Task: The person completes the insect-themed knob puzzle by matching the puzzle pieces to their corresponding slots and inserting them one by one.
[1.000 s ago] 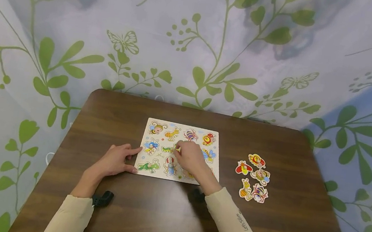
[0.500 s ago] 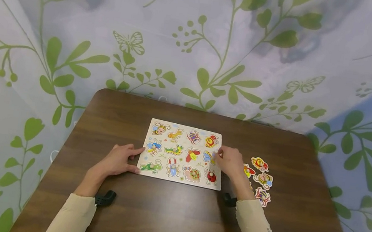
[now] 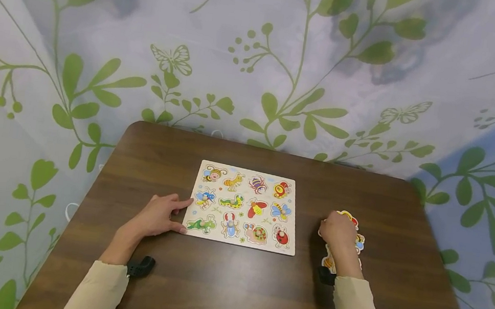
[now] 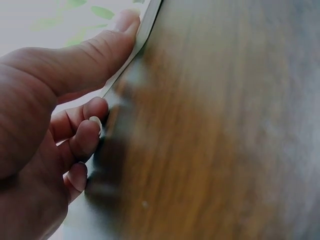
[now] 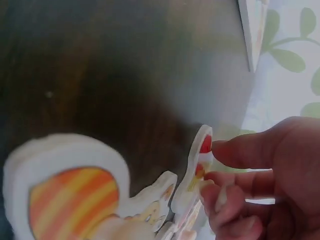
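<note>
A wooden bug puzzle board (image 3: 245, 171) lies flat mid-table, several of its pieces seated with small knobs. My left hand (image 3: 157, 214) rests at its left side, index finger on the left edge and thumb (image 4: 117, 35) at the near corner. The other fingers are bent in the left wrist view. My right hand (image 3: 340, 233) is over the loose pieces right of the board. Its thumb and fingertips are right at a red bug piece (image 5: 205, 145); I cannot tell whether they pinch it. A yellow-and-orange striped piece (image 5: 75, 195) lies nearest the right wrist camera.
Other loose pieces show around the right hand: a red-and-yellow piece (image 3: 353, 220) behind it, a bee piece (image 3: 360, 242) partly hidden at its right. The brown table (image 3: 230, 291) ends at a floral-printed cloth backdrop (image 3: 257, 73).
My right hand has moved right from the middle of the board, past the blue-winged piece at its right side, to the loose pieces. My left hand has stayed at the board's left edge.
</note>
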The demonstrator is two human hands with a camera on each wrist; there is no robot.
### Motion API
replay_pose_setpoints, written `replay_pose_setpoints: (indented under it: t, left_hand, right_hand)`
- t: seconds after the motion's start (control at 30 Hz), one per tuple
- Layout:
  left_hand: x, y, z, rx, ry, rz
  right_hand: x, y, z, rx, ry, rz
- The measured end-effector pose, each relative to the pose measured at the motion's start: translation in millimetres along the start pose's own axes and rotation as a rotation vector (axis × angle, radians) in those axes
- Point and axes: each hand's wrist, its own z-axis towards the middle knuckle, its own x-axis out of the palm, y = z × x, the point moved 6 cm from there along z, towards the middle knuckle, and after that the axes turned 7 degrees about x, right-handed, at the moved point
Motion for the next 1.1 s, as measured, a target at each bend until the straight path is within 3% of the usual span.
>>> replay_pose_setpoints:
  t: [0.27, 0.4, 0.6, 0.87, 0.97, 1.1]
  left_hand:
    - [2.1, -0.4, 1.9, 0.020, -0.010, -0.002]
    - [-0.9, 0.2, 2.0, 0.009, -0.020, -0.003]
    - [-0.9, 0.7, 0.8, 0.000, -0.010, -0.005]
    - [1.0, 1.6, 1.0, -0.006, -0.004, -0.010]
    - [1.3, 2.1, 1.0, -0.004, -0.008, -0.010]
    - [1.3, 2.1, 0.4, -0.001, -0.010, -0.013]
  right_hand:
    - [-4, -15, 1, 0.017, 0.024, 0.013]
    - [-5, -9, 4, -0.013, 0.010, 0.010]
    - [-14, 24, 4, -0.088, -0.140, 0.064]
    - [-13, 84, -10, -0.183, -0.200, 0.313]
    - [-12, 99, -13, -0.214, -0.202, 0.337]
    - [-5, 112, -14, -0.225, -0.141, 0.336]
